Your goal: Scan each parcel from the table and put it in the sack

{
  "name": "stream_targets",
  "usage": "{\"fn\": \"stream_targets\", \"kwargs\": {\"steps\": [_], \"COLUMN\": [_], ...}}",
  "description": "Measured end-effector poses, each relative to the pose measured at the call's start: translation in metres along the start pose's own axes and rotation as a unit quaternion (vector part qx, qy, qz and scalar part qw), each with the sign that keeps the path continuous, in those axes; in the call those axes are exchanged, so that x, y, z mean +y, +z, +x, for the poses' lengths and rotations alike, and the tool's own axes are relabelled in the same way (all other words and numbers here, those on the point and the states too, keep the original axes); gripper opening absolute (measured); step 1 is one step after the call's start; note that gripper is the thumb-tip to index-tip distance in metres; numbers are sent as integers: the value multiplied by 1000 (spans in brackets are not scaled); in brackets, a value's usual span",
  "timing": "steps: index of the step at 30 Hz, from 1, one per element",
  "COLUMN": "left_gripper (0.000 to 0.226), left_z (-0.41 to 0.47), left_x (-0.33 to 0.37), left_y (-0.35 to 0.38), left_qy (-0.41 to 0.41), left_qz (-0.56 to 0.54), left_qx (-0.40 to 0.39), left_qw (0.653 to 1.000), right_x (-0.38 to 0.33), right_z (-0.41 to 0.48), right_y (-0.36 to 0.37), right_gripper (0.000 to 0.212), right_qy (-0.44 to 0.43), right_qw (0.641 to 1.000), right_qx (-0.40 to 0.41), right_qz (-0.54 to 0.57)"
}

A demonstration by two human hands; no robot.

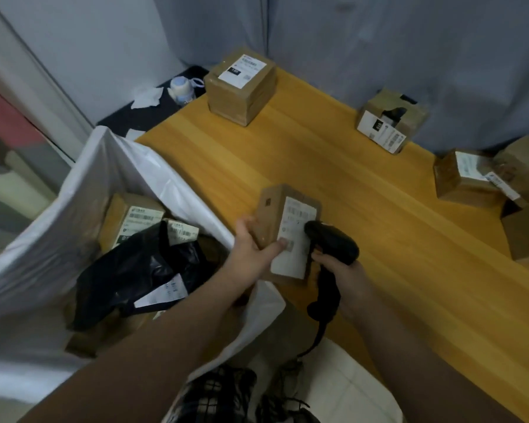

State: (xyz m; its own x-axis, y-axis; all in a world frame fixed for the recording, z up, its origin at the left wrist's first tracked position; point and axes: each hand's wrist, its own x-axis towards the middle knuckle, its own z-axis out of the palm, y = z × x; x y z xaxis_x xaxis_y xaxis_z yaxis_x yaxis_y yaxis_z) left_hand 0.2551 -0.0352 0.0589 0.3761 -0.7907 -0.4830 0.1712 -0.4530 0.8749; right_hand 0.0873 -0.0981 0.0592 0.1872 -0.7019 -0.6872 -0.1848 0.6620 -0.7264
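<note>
My left hand (252, 250) grips a small cardboard parcel (275, 215) by its left side, thumb on its white label, above the near edge of the wooden table (333, 166). My right hand (344, 274) holds a black handheld scanner (333, 242) whose head points at the label from the right. The white sack (83, 184) stands open at the left, with a cardboard box (129, 218) and a black poly mailer (135, 270) inside.
More labelled parcels sit on the table: one box (240, 87) at the far left corner, one torn box (390, 119) at the back, and several (468, 178) at the right edge. A dark side surface (147, 114) behind the sack holds a small bottle and tissue.
</note>
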Motion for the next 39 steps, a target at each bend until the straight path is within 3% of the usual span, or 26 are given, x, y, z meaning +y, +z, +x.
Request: {"fn": "stream_targets", "kwargs": {"steps": [2, 6, 11, 13, 16, 17, 24, 28, 39], "left_gripper": [71, 89, 94, 105, 114, 110, 82, 76, 76], "left_z": [-10, -33, -74, -80, -77, -74, -27, 6, 85], "left_x": [16, 27, 38, 33, 17, 11, 32, 57, 129], "left_y": [-41, -114, -172, -192, -212, -215, -191, -154, 61], "left_qy": [63, 90, 112, 84, -55, -72, 60, 140, 276], "left_qz": [48, 209, 383, 492, 682, 704, 681, 696, 665], "left_qx": [16, 190, 377, 372, 234, 201, 150, 125, -7], "left_qw": [997, 955, 836, 782, 691, 677, 714, 693, 694], "right_x": [-9, -33, -34, -29, -23, -20, -17, -39, -115], "right_z": [-9, -27, -41, -44, -44, -43, -26, -15, 12], "right_y": [30, 98, 160, 178, 195, 199, 195, 159, -64], "right_gripper": [18, 16, 9, 13, 14, 15, 23, 17, 15], "right_qy": [-17, -95, -165, -169, -158, -153, -122, -113, -143], "right_qw": [999, 982, 949, 946, 947, 948, 965, 976, 971], "right_qx": [-40, -137, -205, -199, -187, -180, -101, -15, 183], "right_qz": [-7, -87, -172, -194, -207, -213, -209, -185, -58]}}
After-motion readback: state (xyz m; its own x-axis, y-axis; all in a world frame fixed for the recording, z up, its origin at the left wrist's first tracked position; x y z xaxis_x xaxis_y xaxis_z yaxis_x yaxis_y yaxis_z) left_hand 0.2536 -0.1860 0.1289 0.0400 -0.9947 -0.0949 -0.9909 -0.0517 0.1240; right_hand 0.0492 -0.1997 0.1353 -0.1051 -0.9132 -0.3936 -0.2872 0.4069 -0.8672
